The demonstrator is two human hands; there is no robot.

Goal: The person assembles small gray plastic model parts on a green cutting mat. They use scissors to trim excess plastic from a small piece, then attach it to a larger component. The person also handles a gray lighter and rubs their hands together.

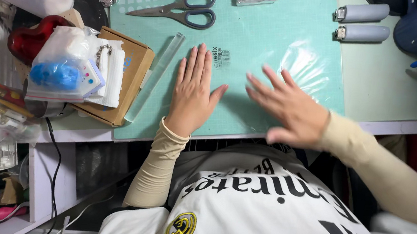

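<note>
My left hand lies flat, fingers together, on a clear plastic sheet spread over a teal cutting mat. Over the same sheet, just to the right, my right hand is blurred, its fingers spread and empty. A clear ruler lies on the mat left of my left hand. Grey-handled scissors rest at the mat's far edge.
A brown cardboard box holding a plastic bag with blue and white items sits at the left, with a red heart-shaped object beside it. Two grey cylinders lie at the far right. A black cable hangs off the desk's front-left edge.
</note>
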